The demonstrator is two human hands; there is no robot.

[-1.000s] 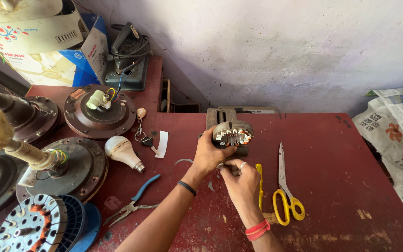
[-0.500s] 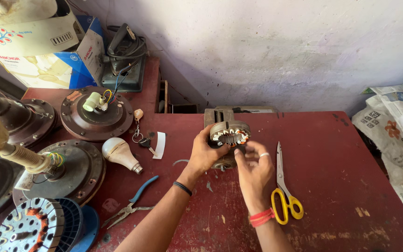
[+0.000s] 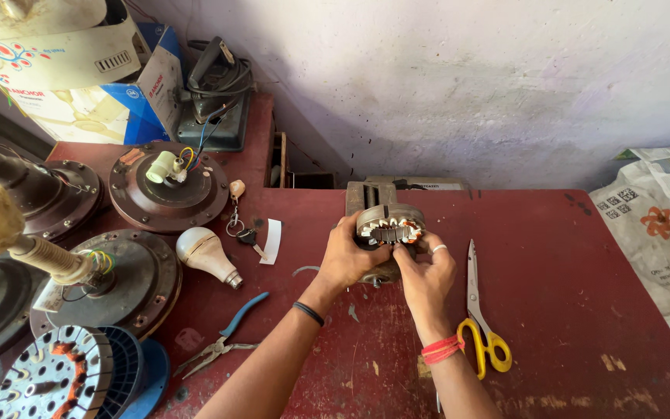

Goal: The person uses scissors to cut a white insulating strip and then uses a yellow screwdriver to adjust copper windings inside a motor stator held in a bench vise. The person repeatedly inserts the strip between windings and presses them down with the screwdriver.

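Observation:
A small motor stator (image 3: 389, 230) with copper windings and white slot liners rests on a metal block (image 3: 374, 198) at the middle of the red table (image 3: 568, 310). My left hand (image 3: 348, 256) grips its left side. The fingers of my right hand (image 3: 426, 273), with a ring and a red wrist thread, pinch at its front right edge. What the right fingertips hold is too small to tell.
Yellow-handled scissors (image 3: 481, 326) lie right of my hands. Blue-handled pliers (image 3: 222, 337), a white bulb (image 3: 207, 254) and keys (image 3: 240, 229) lie to the left. Several ceiling fan motors (image 3: 168, 186) crowd the left edge. Newspaper (image 3: 661, 233) covers the right edge; boxes stand at back left.
My right hand has risen from below the stator to its front right edge. The left hand keeps its grip on the stator.

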